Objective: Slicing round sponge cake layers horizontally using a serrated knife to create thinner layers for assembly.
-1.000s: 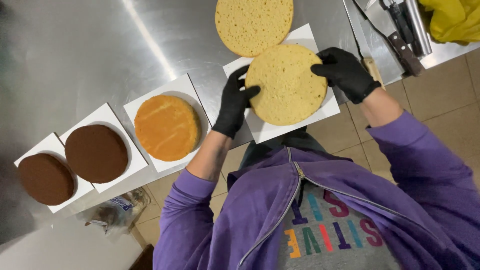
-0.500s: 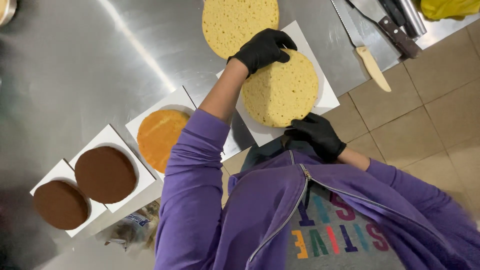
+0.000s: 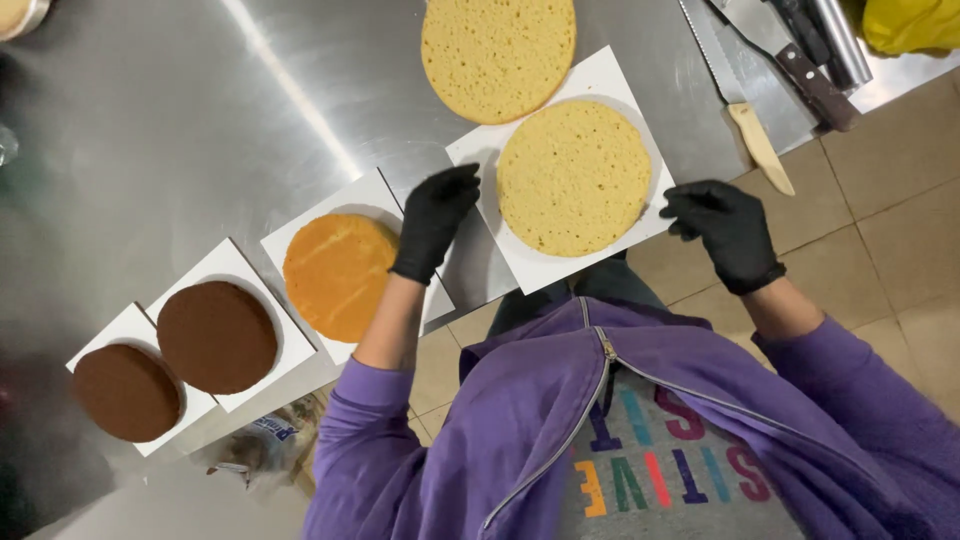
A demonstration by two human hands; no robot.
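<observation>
While open, left hand [image 3: 435, 220], right hand [image 3: 722, 225], flanking cake [image 3: 574, 178]

head view, straight down (close), steel table [image 3: 200, 110]

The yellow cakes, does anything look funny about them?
One thing: the far yellow cake layer lies on the bare steel table, while the near yellow layer, the orange cake and both brown cakes each sit on a white board. Nothing looks spilled or broken.
</observation>
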